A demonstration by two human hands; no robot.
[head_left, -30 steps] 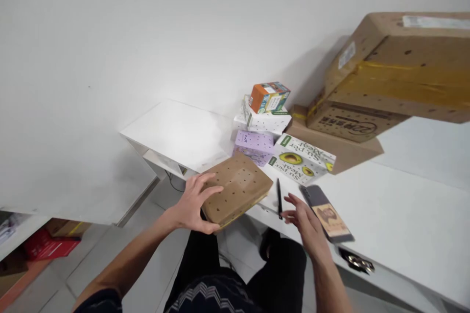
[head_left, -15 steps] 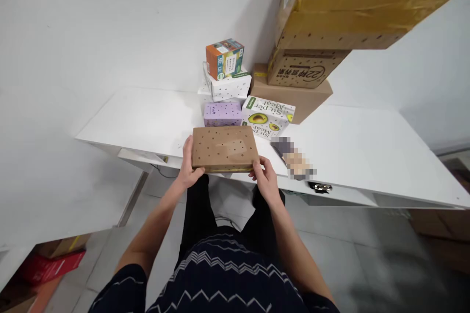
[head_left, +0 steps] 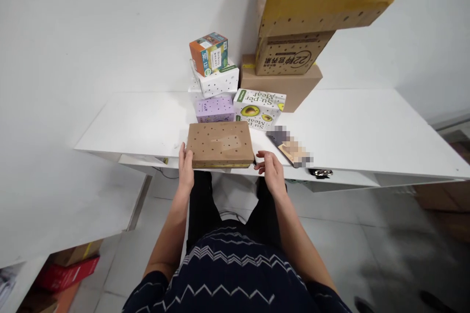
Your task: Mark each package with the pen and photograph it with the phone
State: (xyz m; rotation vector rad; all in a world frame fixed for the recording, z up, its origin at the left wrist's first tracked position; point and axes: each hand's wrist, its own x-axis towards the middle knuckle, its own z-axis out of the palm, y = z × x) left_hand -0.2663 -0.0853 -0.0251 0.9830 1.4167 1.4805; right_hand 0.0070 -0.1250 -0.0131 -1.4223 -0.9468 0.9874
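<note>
We steady the flat brown perforated box [head_left: 220,144] at the front edge of the white bench [head_left: 352,132]. Our left hand [head_left: 186,168] lies open against its left end, touching but not clasping, as if to keep it square to the edge. Our right hand [head_left: 272,172] hovers released just off its right corner, fingers loosely curled, grasping nothing. Just beyond our grip stand a purple box [head_left: 215,109] and an avocado-printed carton [head_left: 259,108]; further back rise stacked cardboard cartons [head_left: 290,58]. A pixelated flat thing [head_left: 290,145] lies right of our right hand.
</note>
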